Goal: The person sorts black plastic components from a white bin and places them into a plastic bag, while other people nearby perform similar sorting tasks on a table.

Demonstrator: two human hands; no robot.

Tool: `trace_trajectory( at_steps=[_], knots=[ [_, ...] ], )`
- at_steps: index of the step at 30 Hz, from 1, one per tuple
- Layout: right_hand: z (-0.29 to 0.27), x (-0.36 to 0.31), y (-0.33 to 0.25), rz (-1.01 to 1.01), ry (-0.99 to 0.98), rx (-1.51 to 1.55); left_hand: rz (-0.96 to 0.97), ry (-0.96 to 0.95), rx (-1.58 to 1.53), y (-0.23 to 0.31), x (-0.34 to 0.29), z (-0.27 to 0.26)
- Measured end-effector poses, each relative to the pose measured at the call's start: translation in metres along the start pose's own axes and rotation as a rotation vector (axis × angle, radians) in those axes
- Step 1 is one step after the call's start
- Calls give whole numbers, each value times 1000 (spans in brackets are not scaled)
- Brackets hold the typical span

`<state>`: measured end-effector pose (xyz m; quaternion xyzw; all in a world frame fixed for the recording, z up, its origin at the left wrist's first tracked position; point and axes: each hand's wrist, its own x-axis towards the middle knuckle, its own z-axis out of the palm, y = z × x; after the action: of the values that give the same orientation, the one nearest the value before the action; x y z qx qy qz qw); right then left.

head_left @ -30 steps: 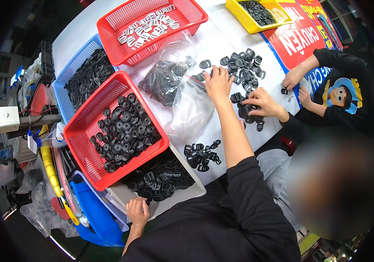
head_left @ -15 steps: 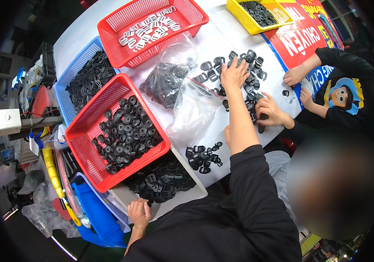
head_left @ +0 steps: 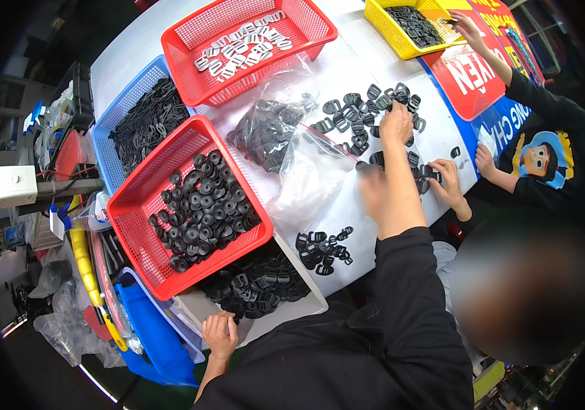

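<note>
The right hand (head_left: 396,123) is now lying out at about one o'clock on the white table (head_left: 368,61), pressed flat, fingers spread, on the loose spread of black plastic buckles (head_left: 357,123). Compared with a second ago it is sitting farther up the table and deeper into that spread, so the reach is going outward rather than pulling back; I judge it is gathering or raking pieces, though whether any buckle is actually pinched under the palm cannot be told. The left hand (head_left: 219,335) is staying down at seven o'clock, fingers curled over the near rim of the shallow grey tray (head_left: 292,311) full of black clips, seemingly steadying it.

Between the two hands, the red basket of round black parts (head_left: 193,205) is sitting at nine o'clock, and a small heap of buckles (head_left: 324,247) is lying near the centre beside a clear plastic bag (head_left: 309,181).

At three o'clock another person's hands (head_left: 446,179) are working on buckles just beside the right forearm; a further hand is reaching into the yellow basket (head_left: 409,27) at twelve. The fingertips of the right hand are blurring into the black parts, and the person's dark sleeve is covering the table edge beneath it
</note>
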<state>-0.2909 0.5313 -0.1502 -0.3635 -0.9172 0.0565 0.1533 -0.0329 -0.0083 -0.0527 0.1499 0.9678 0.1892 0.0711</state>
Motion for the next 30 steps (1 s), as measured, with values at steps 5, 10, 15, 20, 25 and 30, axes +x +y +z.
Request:
trace_trajectory(
  at_steps=[5, 10, 15, 20, 25, 30],
  knots=[
    [1, 13, 18, -125, -49, -80, -2, -11, 0, 1, 1, -1],
    [-3, 5, 2, -116, 3, 105, -2, -7, 0, -1, -1, -1],
    [3, 5, 2, -61, -57, 163, -16, -1, -9, -1, -1, 0],
    [-17, 13, -4, 100, -199, 42, -17, 7, -7, 1, -1, -1],
    [-16, -3, -9, -137, -64, 26, -7, 7, -2, 0, -1, -2],
    [-10, -17, -11, -256, -115, -9, -4, 8, -2, 1, -1, -2]
  ],
)
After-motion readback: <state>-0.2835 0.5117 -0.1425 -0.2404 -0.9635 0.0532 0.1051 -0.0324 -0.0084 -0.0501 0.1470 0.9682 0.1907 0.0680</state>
